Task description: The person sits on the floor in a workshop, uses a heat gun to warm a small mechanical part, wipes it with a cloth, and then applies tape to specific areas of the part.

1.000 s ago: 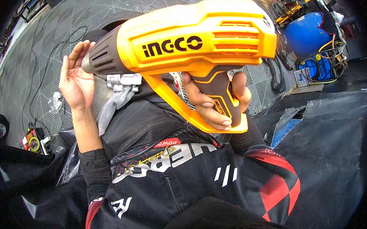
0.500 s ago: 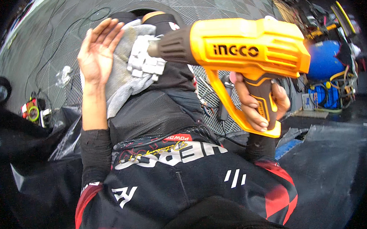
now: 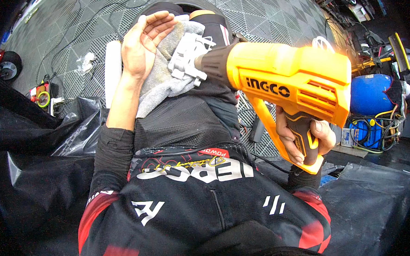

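Observation:
My right hand point(image 3: 305, 139) is wrapped round the dark handle of a yellow heat gun point(image 3: 283, 80), held up at chest height on the right. Its dark nozzle point(image 3: 214, 65) points left at a silver-white cast metal part point(image 3: 187, 59) and overlaps its right edge in view, so the gap cannot be judged. Beneath the part, a grey cloth point(image 3: 158, 79) is spread over my lap. My left hand point(image 3: 145, 47) is raised beside the part's left side, palm turned toward it, fingers stretched out and holding nothing.
Black sheeting point(image 3: 45, 178) lies on both sides of me. A cable point(image 3: 72, 33) runs over the grey tiled floor point(image 3: 254, 14). A blue rounded tank point(image 3: 372, 93) and coiled hoses stand at right; a wheel point(image 3: 9, 65) and a red-and-yellow item point(image 3: 41, 97) at left.
The whole view has shifted, moving lap, part and left hand rightward. The heat gun now slopes more, its rear end lower, with the nozzle still by the part. My left hand stays stretched out.

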Available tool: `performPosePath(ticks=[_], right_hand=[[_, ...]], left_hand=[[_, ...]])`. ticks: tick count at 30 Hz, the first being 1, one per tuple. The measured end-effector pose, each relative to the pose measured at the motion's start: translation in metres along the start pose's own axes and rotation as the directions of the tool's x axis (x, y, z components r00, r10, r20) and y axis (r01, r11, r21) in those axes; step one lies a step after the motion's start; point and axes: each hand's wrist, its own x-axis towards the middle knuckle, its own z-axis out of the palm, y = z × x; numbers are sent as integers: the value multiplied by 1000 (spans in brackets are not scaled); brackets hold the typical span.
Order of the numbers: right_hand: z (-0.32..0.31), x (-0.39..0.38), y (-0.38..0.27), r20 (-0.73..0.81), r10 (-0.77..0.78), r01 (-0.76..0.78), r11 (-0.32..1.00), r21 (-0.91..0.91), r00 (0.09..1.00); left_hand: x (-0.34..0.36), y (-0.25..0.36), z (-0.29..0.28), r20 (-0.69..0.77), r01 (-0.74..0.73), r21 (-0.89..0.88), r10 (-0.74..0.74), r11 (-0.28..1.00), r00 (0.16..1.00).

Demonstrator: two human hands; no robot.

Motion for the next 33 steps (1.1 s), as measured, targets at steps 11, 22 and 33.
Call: performPosePath(ticks=[11, 22, 33], right_hand=[[14, 2, 5, -183, -12, 0, 998, -62, 983], [7, 23, -8, -88, -18, -4, 968, -253, 996], [18, 17, -7, -197, -37, 6, 988, -156, 980]], left_hand=[[-1, -4, -6, -27, -7, -25, 7, 1000, 1000], [-4, -4, -4, -52, -29, -14, 28, 999, 998], [-4, -6, -5, -37, -31, -29, 30, 999, 999]])
